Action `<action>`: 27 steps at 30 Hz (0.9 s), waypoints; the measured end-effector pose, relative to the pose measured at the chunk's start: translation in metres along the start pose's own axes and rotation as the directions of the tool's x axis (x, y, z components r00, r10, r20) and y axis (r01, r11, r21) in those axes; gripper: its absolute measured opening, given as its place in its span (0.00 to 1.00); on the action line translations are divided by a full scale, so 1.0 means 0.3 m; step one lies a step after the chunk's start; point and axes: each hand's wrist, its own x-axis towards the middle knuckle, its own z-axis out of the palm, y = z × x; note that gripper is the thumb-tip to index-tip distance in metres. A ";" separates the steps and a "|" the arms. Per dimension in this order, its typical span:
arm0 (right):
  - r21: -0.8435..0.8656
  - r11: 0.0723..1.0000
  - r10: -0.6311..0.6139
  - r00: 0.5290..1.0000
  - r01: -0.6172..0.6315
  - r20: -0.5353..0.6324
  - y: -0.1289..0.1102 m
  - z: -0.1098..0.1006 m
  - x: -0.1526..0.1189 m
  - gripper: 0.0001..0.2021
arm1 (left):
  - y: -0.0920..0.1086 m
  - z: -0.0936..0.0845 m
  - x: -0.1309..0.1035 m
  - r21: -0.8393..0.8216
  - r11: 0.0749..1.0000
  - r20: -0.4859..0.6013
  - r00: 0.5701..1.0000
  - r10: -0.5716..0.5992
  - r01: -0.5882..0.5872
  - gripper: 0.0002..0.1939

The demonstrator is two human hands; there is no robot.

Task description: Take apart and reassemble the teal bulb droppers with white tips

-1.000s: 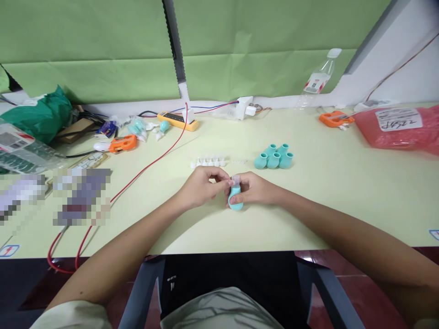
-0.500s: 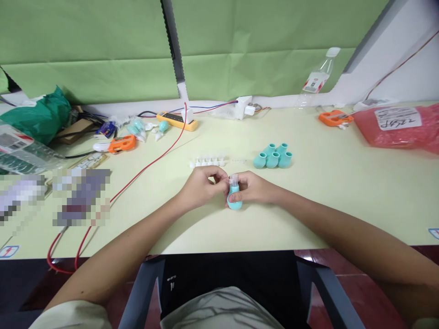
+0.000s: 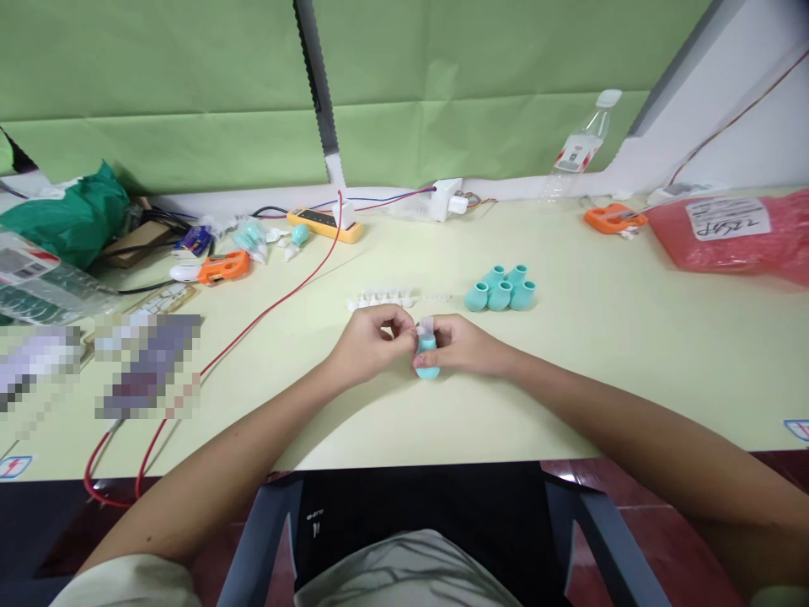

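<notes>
My right hand (image 3: 468,344) is wrapped round a teal squeeze bulb (image 3: 429,372) and holds it upright just above the table. A clear plastic nozzle (image 3: 426,326) stands in the bulb's neck. My left hand (image 3: 372,344) is closed in a pinch right beside that nozzle; whatever its fingertips hold is too small to make out. Beyond my hands, several teal bulbs (image 3: 500,295) stand grouped with their open necks up. Small white plastic parts (image 3: 381,299) lie in rows behind my left hand, and tiny clear pieces (image 3: 438,297) form a row to their right.
A red cable (image 3: 271,314) runs across the table's left side. Along the back lie an orange-yellow meter (image 3: 324,226), a white plug (image 3: 447,201) and a plastic bottle (image 3: 578,152). Orange cutters (image 3: 614,219) and a red bag (image 3: 726,236) sit at right, a green bag (image 3: 76,215) at left.
The bulb has shifted slightly up and left in the picture and its nozzle is turned a little. Both hands keep nearly the same hold.
</notes>
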 end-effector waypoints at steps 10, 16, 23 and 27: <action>0.040 0.998 -0.041 0.999 0.041 -0.021 -0.008 0.018 -0.001 0.16 | 0.006 0.000 -0.003 -0.069 0.997 0.044 0.999 0.032 -0.029 0.02; 0.020 0.998 -0.064 0.998 0.064 -0.025 0.008 0.007 0.003 0.16 | -0.004 0.000 -0.002 0.037 0.997 -0.016 0.998 0.062 -0.062 0.03; 0.024 0.995 -0.098 0.995 0.097 0.036 0.008 0.003 0.001 0.15 | -0.001 0.005 -0.006 0.046 0.995 0.006 0.996 0.084 -0.085 0.08; 0.002 0.998 -0.070 0.995 0.070 0.073 -0.004 0.001 -0.007 0.15 | 0.003 -0.002 0.001 -0.103 0.995 0.052 0.999 0.003 0.002 0.08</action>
